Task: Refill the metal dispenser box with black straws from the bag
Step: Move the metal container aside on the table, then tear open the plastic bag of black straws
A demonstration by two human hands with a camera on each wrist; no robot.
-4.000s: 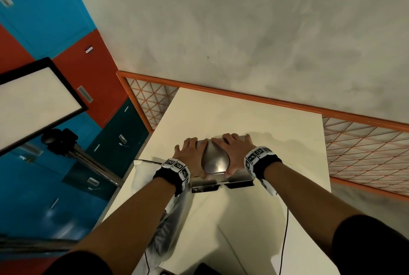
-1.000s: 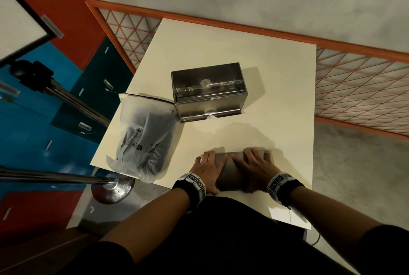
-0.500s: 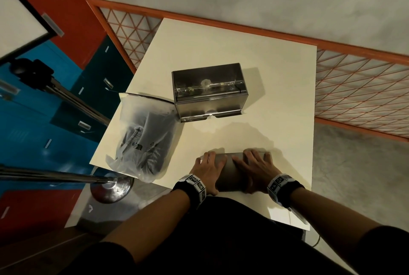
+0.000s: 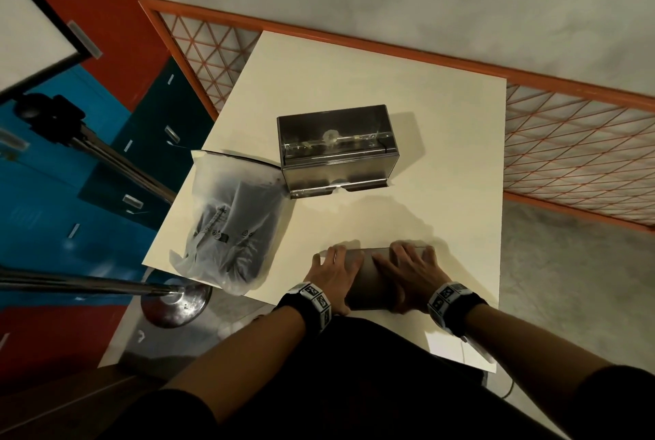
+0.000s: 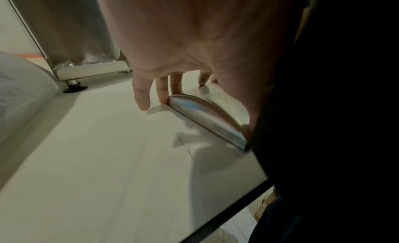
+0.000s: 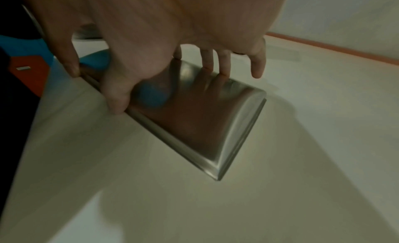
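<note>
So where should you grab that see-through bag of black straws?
Probably at the translucent plastic bag's flat open end, the far end beside the metal dispenser box, reaching over from its left. The straws bulge lower down; that top edge is thin enough to pinch.

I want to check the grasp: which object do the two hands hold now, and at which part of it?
The curved metal lid: left hand on its left end, right hand on its right part, thumb on the near edge.
</note>
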